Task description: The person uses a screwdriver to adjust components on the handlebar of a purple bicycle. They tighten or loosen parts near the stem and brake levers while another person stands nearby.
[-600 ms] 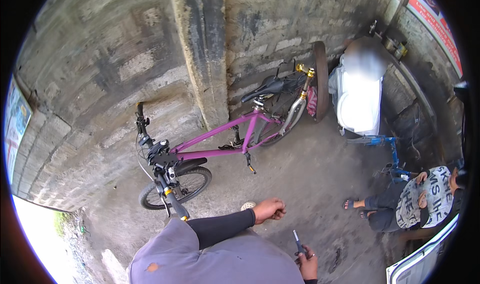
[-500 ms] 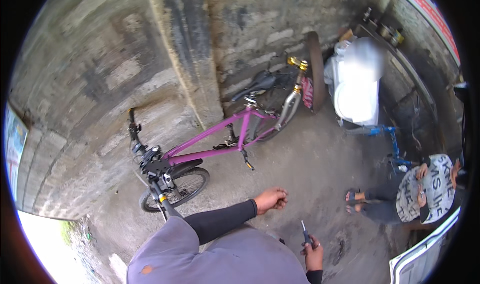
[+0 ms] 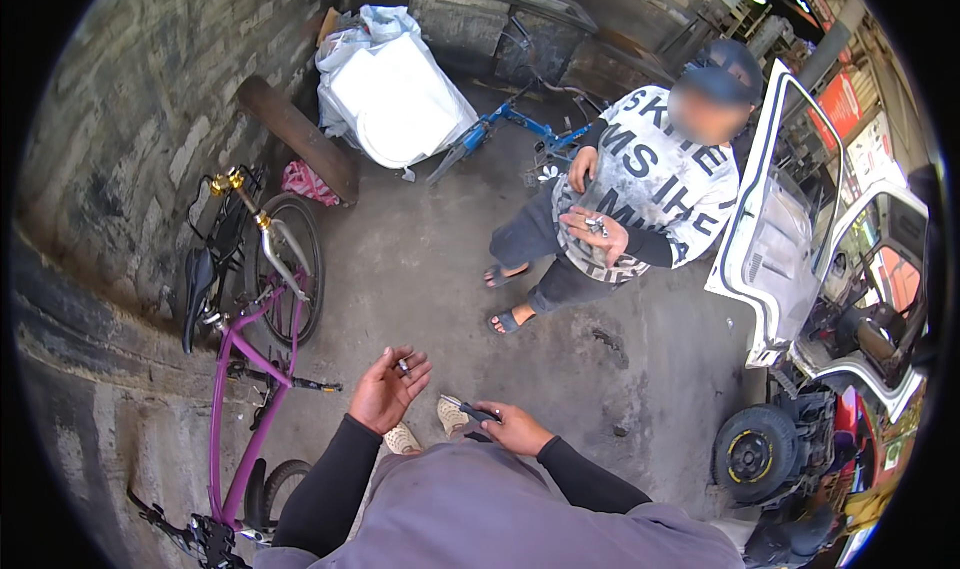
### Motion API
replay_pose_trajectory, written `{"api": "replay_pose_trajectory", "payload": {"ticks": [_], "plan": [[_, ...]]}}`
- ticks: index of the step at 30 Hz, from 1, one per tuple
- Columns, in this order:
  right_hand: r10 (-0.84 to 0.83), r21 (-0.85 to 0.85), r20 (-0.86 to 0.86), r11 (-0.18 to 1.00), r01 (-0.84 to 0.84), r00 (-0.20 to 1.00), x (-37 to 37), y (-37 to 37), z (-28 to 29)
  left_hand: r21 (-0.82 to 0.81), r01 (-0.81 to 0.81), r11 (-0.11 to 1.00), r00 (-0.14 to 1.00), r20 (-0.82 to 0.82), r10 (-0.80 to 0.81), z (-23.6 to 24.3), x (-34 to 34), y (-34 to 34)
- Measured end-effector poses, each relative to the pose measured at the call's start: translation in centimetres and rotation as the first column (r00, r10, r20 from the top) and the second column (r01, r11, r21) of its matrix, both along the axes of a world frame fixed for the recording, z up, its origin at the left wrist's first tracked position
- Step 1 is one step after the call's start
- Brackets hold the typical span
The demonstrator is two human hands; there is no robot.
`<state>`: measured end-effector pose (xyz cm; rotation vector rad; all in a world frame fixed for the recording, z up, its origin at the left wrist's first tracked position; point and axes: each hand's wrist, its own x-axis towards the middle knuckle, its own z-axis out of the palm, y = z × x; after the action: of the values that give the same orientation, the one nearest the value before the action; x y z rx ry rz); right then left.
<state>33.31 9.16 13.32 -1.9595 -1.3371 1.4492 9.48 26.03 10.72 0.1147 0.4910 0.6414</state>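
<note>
One purple bicycle (image 3: 217,429) stands along the left edge of the concrete floor (image 3: 420,259), close to the wall (image 3: 80,199), a spot that likely keeps it out of your way. Toward the floor's far edge sits a bulky white bundle (image 3: 400,99), with a blue bicycle frame (image 3: 480,132) just to its right. Nearer you, your left hand (image 3: 388,389) is turned palm up and spread, fingers slightly curled, and a small metallic piece (image 3: 404,366) shows against them; the upturned palm would suit keeping something that little from dropping. You cannot tell here whether the fingers pinch it, or whether it is a ring. Right of that, in front of your body, your right hand (image 3: 520,429) is closed around the dark handle of a screwdriver-like tool (image 3: 482,412), its slim end pointing left, presumably gripped at the back to leave that end free. Across from you, a co-worker's hand (image 3: 600,234) lies palm up with small metal parts (image 3: 597,226) on it, cupped perhaps as a tray. Farther right, a white vehicle door (image 3: 780,229) stands above a black tyre (image 3: 755,454).
</note>
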Motion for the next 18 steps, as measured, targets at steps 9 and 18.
{"api": "replay_pose_trajectory", "payload": {"ticks": [9,18], "plan": [[-0.091,0.038,0.134,0.996,0.087,0.987,10.0,-2.1,2.2,0.48,0.03,0.877,0.977,-0.199,0.075,5.4,15.4,6.1],[-0.228,0.013,0.128,0.974,0.228,0.965,14.8,-7.3,-2.1,0.911,0.36,0.202,0.744,-0.41,0.527,13.5,19.0,7.0]]}}
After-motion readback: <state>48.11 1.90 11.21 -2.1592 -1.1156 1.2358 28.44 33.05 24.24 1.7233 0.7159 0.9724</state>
